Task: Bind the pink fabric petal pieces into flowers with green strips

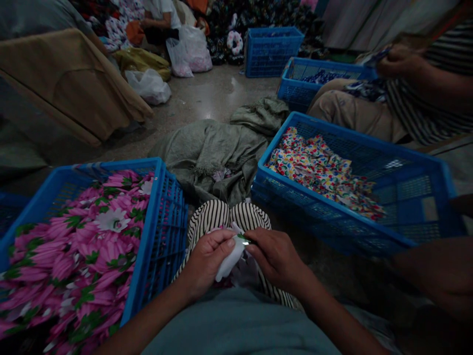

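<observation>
My left hand is closed, thumb and fingers pinching a white fabric flower above my lap. Opposite it, my right hand has its fingers closed at the flower's green part. A small bright glint shows by the right fingertips; what makes it I cannot make out. More pale fabric pieces lie in my lap on black-and-white striped cloth. To the left stands a blue crate heaped with pink fabric flowers with green bases; a white flower lies among them.
At the right, a blue crate holds colourful patterned fabric. Grey-green sacking lies ahead on the floor. A person in stripes sits beyond the crate. Farther back are more crates, plastic bags and another person.
</observation>
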### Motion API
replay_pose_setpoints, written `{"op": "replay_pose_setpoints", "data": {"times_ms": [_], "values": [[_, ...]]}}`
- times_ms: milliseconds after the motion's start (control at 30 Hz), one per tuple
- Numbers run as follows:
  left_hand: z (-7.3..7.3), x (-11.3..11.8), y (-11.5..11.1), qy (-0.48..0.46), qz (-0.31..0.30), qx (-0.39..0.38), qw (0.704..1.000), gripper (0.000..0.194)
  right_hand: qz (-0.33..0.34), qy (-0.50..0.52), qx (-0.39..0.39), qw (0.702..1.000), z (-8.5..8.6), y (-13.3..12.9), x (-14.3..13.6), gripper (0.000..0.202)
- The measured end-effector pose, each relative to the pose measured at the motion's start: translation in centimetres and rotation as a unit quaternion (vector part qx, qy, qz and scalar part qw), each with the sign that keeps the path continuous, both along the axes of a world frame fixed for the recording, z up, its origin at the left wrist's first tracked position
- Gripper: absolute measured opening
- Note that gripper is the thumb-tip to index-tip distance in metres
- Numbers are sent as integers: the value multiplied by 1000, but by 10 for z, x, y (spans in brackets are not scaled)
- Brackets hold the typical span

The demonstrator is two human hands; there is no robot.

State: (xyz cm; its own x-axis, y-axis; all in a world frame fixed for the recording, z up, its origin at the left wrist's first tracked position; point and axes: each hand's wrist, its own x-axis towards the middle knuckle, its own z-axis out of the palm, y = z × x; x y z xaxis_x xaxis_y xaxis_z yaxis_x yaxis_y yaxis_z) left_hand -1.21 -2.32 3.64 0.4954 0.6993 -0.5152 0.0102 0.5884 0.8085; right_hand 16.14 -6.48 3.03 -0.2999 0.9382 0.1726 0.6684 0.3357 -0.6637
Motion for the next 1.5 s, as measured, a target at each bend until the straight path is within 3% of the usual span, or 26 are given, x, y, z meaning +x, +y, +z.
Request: {"op": "replay_pose_setpoints", "data": {"times_ms": [667,733,800,900,1067,1167,1267,1367,1433,1500], "values": [[-3,3,-4,-29,16,-42,999,20,-28,-59,104,992,-6,-2,2,18],[-2,3,-4,-41,20,-49,998,18,-33,-11,83,996,-7,-2,2,17],[-3,4,-4,-54,30,-60,996,17,-95,98,40,990,-7,-5,1,18],[-4,6,-3,-65,46,-66,995,17,-196,277,-56,939,-7,-8,-6,12],[-4,6,-2,-22,10,5,1000,18,-191,386,-194,881,-8,-3,-23,9],[-2,5,-2,28,-13,77,997,17,-180,371,-190,891,-11,2,-27,8],[-2,4,-1,67,-13,136,988,16,-140,277,-125,942,-13,3,-25,6],[-6,4,0,81,26,117,989,19,-98,228,-61,967,-13,-1,-17,8],[-8,4,0,74,82,73,991,19,-125,307,-62,941,-12,-4,-11,12],[-10,5,0,62,126,42,989,19,-176,424,-88,884,-13,-5,-8,16]]}}
